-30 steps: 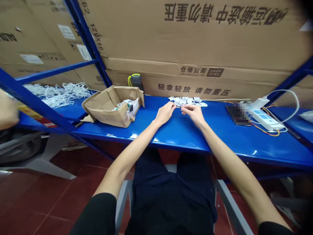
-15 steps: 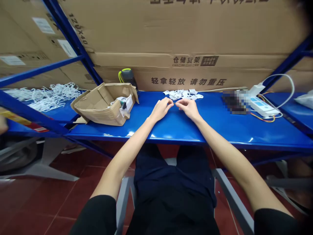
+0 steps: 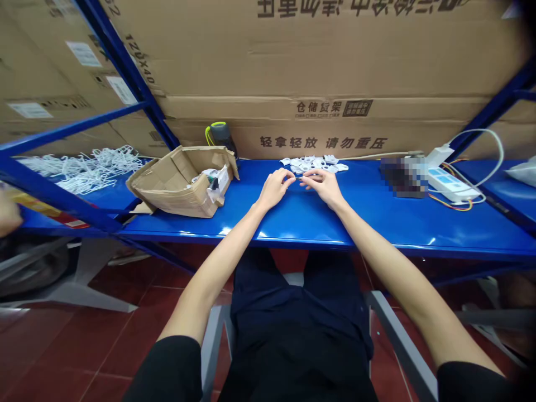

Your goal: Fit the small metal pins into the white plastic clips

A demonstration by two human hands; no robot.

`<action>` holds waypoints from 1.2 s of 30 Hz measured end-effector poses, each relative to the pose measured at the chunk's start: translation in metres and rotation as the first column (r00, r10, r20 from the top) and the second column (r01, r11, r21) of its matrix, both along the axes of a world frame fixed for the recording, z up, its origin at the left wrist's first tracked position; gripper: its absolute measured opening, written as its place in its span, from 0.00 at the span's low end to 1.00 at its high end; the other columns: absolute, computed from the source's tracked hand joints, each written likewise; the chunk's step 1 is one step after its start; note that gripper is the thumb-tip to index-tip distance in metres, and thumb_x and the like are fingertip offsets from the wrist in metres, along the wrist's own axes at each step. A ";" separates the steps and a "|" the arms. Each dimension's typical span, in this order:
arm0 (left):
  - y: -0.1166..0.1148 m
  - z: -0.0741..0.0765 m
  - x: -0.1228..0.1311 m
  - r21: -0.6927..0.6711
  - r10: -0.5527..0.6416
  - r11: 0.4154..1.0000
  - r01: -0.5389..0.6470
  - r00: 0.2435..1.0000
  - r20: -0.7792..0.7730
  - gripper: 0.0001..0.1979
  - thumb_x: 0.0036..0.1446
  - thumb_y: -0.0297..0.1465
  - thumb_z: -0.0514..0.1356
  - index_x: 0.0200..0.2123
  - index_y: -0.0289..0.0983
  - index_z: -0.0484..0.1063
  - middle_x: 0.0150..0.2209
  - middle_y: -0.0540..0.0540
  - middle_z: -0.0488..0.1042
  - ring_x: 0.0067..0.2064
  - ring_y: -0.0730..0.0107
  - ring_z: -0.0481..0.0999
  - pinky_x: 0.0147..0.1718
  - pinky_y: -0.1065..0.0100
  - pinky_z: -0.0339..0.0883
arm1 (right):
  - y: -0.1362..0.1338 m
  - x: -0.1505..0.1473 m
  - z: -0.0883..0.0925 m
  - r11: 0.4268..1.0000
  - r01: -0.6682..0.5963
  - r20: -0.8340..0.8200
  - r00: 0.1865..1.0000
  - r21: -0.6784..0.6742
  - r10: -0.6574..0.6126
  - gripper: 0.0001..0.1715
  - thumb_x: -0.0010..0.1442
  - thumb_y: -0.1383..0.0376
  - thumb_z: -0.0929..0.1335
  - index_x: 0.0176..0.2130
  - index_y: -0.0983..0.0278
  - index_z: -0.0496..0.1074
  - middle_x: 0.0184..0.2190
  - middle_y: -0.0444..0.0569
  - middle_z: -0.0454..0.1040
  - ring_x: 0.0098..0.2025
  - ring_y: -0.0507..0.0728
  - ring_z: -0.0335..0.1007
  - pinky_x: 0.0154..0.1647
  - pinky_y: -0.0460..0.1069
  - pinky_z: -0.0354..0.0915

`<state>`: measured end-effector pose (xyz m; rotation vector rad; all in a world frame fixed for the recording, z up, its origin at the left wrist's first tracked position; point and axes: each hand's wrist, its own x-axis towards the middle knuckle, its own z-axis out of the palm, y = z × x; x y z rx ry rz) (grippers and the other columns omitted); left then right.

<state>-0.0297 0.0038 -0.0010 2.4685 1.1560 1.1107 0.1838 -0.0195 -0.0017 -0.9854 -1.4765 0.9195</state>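
Over the middle of the blue shelf tabletop (image 3: 310, 223), my left hand (image 3: 273, 188) and my right hand (image 3: 324, 187) face each other, fingertips a small gap apart. Both pinch a thin, light-coloured, stick-like piece (image 3: 298, 178) that spans this gap. It is too small for me to name, and its ends are hidden in the fingers. My right hand's other fingers are lifted a little apart from its pinch. Just behind the hands lies a loose pile of small white pieces (image 3: 314, 163), some with dark round holes.
An open cardboard box (image 3: 171, 195) holding small parts stands left, with a dark bottle (image 3: 221, 134) behind. White bent wires (image 3: 92, 170) heap beyond the blue post. At right are a white power strip (image 3: 452, 183), cables and a blurred-out item (image 3: 404, 177). A person's hand (image 3: 8, 212) shows far left.
My right hand's free fingers have spread slightly, and more of the thin piece shows between the hands. The view has tilted a little, so the background sits lower.
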 end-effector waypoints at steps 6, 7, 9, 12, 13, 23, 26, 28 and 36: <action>0.003 -0.005 0.001 -0.028 -0.046 0.998 0.049 0.995 0.093 0.12 0.76 0.38 0.58 0.45 0.38 0.77 0.47 0.44 0.80 0.44 0.64 0.77 0.48 0.64 0.71 | 0.000 -0.001 0.000 0.997 -0.071 -0.025 0.997 -0.001 0.071 0.35 0.47 0.38 0.81 0.40 0.59 0.77 0.40 0.52 0.86 0.47 0.67 0.86 0.48 0.59 0.81; 0.004 -0.006 0.001 -0.030 -0.049 0.998 0.052 0.994 0.100 0.12 0.76 0.38 0.58 0.45 0.38 0.77 0.46 0.45 0.79 0.44 0.64 0.77 0.47 0.65 0.71 | -0.001 -0.001 -0.001 0.997 -0.081 -0.023 0.996 -0.003 0.081 0.35 0.48 0.38 0.81 0.41 0.59 0.77 0.40 0.52 0.85 0.47 0.67 0.86 0.49 0.59 0.81; 0.004 -0.006 0.001 -0.028 -0.054 0.998 0.057 0.993 0.102 0.12 0.76 0.38 0.57 0.44 0.38 0.77 0.46 0.45 0.79 0.43 0.65 0.77 0.46 0.65 0.71 | -0.001 -0.001 -0.001 0.996 -0.093 -0.015 0.996 -0.008 0.093 0.35 0.48 0.37 0.81 0.41 0.59 0.77 0.41 0.52 0.85 0.48 0.67 0.85 0.50 0.60 0.81; 0.002 -0.005 0.002 -0.031 -0.053 0.998 0.057 0.992 0.112 0.12 0.76 0.38 0.58 0.44 0.38 0.78 0.45 0.45 0.80 0.43 0.65 0.77 0.46 0.65 0.72 | -0.002 -0.001 -0.001 0.994 -0.103 -0.008 0.995 -0.024 0.102 0.34 0.49 0.38 0.81 0.41 0.58 0.76 0.41 0.51 0.85 0.50 0.67 0.85 0.52 0.61 0.81; 0.002 -0.004 0.002 -0.037 -0.050 0.998 0.055 0.992 0.119 0.12 0.76 0.38 0.58 0.44 0.38 0.78 0.45 0.45 0.80 0.43 0.65 0.77 0.46 0.65 0.72 | -0.002 -0.001 -0.001 0.994 -0.104 -0.013 0.995 -0.029 0.103 0.33 0.49 0.38 0.81 0.41 0.58 0.75 0.41 0.51 0.85 0.50 0.67 0.85 0.52 0.61 0.81; 0.000 -0.003 0.002 -0.044 -0.064 0.997 0.070 0.988 0.138 0.12 0.75 0.38 0.58 0.44 0.38 0.79 0.45 0.45 0.80 0.43 0.65 0.77 0.46 0.65 0.72 | -0.001 0.000 -0.002 0.994 -0.111 -0.023 0.994 -0.015 0.111 0.32 0.49 0.39 0.81 0.40 0.58 0.75 0.41 0.50 0.86 0.48 0.67 0.85 0.51 0.61 0.82; 0.000 -0.004 0.002 -0.038 -0.067 0.997 0.073 0.990 0.126 0.12 0.75 0.38 0.59 0.44 0.38 0.79 0.45 0.45 0.80 0.43 0.65 0.77 0.47 0.65 0.71 | 0.001 0.000 -0.004 0.995 -0.104 -0.015 0.994 0.009 0.104 0.31 0.50 0.39 0.81 0.40 0.58 0.75 0.40 0.50 0.86 0.47 0.67 0.85 0.51 0.62 0.82; 0.000 -0.004 0.002 -0.037 -0.068 0.997 0.074 0.989 0.132 0.11 0.75 0.38 0.60 0.43 0.38 0.79 0.45 0.45 0.81 0.44 0.64 0.77 0.47 0.65 0.71 | 0.001 0.000 -0.005 0.995 -0.102 -0.011 0.995 0.020 0.102 0.31 0.50 0.40 0.81 0.39 0.58 0.75 0.39 0.51 0.86 0.47 0.67 0.86 0.51 0.63 0.82; -0.002 -0.001 0.003 -0.124 -0.057 0.988 0.089 0.969 0.240 0.11 0.72 0.38 0.63 0.44 0.38 0.83 0.44 0.45 0.84 0.41 0.66 0.78 0.45 0.65 0.70 | -0.004 0.000 -0.002 0.995 -0.033 0.079 0.997 0.098 0.025 0.31 0.53 0.36 0.78 0.38 0.57 0.74 0.40 0.51 0.87 0.45 0.68 0.86 0.53 0.65 0.79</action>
